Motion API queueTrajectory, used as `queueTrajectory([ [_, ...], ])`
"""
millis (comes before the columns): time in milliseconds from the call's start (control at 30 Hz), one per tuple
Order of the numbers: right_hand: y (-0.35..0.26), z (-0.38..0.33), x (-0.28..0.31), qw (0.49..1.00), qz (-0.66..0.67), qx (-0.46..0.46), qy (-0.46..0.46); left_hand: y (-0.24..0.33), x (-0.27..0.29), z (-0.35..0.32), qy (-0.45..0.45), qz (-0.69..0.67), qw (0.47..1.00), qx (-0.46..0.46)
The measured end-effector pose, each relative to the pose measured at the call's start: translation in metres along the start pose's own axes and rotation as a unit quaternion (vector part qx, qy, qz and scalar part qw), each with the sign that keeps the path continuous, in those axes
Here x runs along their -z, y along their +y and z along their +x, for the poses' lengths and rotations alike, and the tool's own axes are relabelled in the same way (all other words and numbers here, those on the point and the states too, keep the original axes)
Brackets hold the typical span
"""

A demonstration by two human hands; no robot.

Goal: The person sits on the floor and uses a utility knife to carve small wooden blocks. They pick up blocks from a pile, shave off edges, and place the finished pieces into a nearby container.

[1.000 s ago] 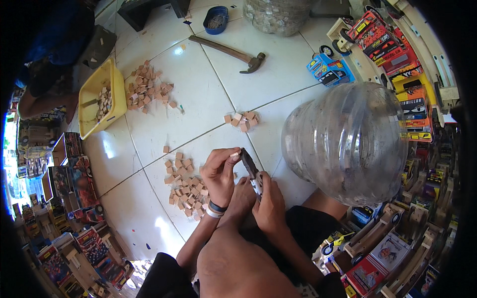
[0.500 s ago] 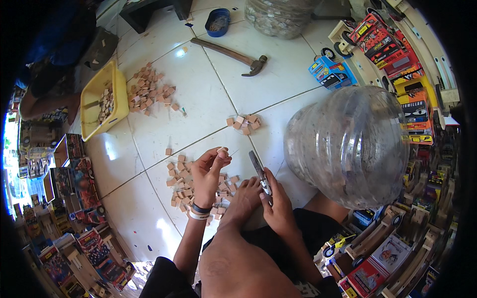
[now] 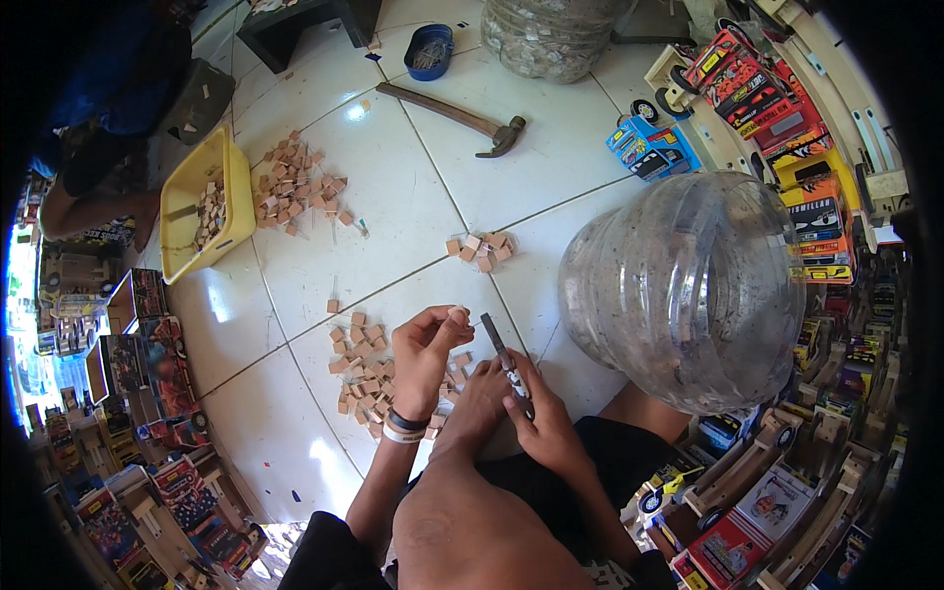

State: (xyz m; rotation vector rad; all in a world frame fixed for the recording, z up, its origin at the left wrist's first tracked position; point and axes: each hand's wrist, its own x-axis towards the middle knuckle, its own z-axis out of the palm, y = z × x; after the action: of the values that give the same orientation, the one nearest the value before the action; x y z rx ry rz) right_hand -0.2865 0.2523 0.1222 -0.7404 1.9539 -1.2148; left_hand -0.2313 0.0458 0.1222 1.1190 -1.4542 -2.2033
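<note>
Between the thumb and fingers of my left hand [image 3: 425, 359] is a small wooden block [image 3: 457, 313], partly covered by the fingertips. My right hand [image 3: 541, 418] is wrapped around a narrow tool [image 3: 500, 344] with a dark metal end and a black-and-white handle; its exact kind is unclear. The tool's tip points up, a short way right of the block and apart from it. Beside and under my left wrist lies a loose pile of small wooden blocks [image 3: 369, 379]. A smaller cluster of blocks [image 3: 482, 251] sits on the tiles beyond my hands.
Farther left are another block pile [image 3: 295, 187], with thin nails showing, and a yellow tub [image 3: 243, 211]. A hammer [image 3: 447, 108] and a blue dish of nails [image 3: 430, 59] lie beyond. A large clear plastic container [image 3: 678, 295] stands right, near toy trucks [image 3: 654, 147]. Another person's arm [image 3: 88, 216] shows left.
My left hand has moved right and slightly nearer to me with the block. The tool in my right hand has shifted left and nearer, narrowing the gap between them.
</note>
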Motion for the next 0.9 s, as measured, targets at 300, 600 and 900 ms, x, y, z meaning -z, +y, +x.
queueTrajectory([
  [300, -0.011, -0.011, -0.035, 0.995, 0.044, 0.024, 0.086, -0.012, -0.016, -0.009, 0.088, -0.133, 0.987, -0.011],
  [600, -0.010, -0.011, -0.019, 0.998, 0.050, -0.006, 0.029, -0.007, -0.003, -0.007, 0.021, -0.068, 0.997, 0.010],
  [900, -0.005, -0.006, -0.016, 0.996, -0.002, 0.054, 0.073, -0.010, -0.013, -0.009, 0.018, -0.128, 0.992, 0.005],
])
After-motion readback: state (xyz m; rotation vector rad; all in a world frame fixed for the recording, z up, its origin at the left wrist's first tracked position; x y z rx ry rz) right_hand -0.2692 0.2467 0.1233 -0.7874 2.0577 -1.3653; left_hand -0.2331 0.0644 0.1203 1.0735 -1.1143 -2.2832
